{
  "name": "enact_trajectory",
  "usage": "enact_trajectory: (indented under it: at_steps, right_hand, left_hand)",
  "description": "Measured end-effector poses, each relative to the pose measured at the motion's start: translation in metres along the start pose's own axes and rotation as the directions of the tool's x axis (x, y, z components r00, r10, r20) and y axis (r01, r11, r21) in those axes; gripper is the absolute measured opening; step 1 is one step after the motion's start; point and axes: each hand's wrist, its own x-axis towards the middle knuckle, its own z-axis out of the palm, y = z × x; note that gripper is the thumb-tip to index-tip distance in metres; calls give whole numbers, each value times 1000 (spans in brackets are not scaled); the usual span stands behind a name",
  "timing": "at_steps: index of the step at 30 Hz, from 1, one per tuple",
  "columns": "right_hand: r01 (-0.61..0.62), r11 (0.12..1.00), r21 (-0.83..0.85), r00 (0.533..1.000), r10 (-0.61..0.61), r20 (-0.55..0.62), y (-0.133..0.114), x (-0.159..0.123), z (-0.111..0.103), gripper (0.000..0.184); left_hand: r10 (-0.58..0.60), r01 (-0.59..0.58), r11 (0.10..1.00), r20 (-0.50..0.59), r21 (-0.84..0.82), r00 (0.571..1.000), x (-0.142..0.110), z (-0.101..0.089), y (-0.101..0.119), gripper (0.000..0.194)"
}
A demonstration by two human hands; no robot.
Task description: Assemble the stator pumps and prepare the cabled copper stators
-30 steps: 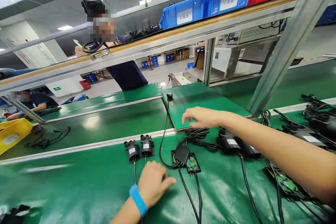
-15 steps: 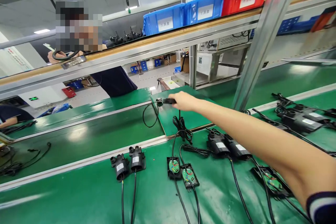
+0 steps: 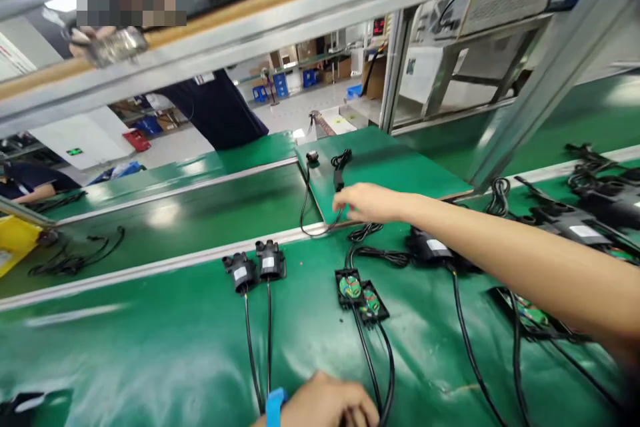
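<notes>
My right hand (image 3: 365, 202) reaches over a raised green board (image 3: 395, 163), its fingers closed on a black cable (image 3: 306, 203). This cable loops over the board's edge and back up to a small cylindrical connector (image 3: 313, 158). Just beyond my fingertips lies a black plug piece (image 3: 339, 179) with a coiled lead (image 3: 342, 158). My left hand (image 3: 325, 403), with a blue wristband (image 3: 275, 407), is at the bottom edge with curled fingers, close to black cables (image 3: 367, 347); its fingertips are partly hidden. These cables run from two open black boxes with green circuit boards (image 3: 350, 287).
Two black pumps (image 3: 241, 272) stand left on the green mat, their cables toward me. Another pump (image 3: 431, 247) lies under my right forearm, with more pumps (image 3: 587, 230) further right. A metal shelf rail (image 3: 280, 20) crosses above. A co-worker (image 3: 215, 107) stands beyond the bench.
The view has tilted down. My right hand has drawn nearer, and the connector and coiled lead now lie on the raised board. My left hand has come in at the bottom.
</notes>
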Motion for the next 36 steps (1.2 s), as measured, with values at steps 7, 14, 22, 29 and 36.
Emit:
enact_trajectory:
  at_steps: [7,14,22,29,36]
  right_hand:
    - [227,974,-5,957,-222,187,-46,-58,100,65]
    - [58,997,-49,998,-59,-22,-53,-62,115,22]
    - [252,941,-226,957,-277,-83,-20,-112,154,50]
    - [170,980,102,960,-141,-243,-17,-114,123,50]
    - [11,965,-260,1000,-11,1,-68,-87,122,51]
  left_hand:
    - [172,-187,929,75,319,982,-32,-26,60,48]
    - [317,230,727,-614,646,723,-116,-39,43,33]
    - [322,155,659,-462,736,827,-120,20,-5,50]
    - [395,113,664,-475,739,786,-124,30,-22,37]
    - [389,396,631,-713,667,583,-114,-38,-8,46]
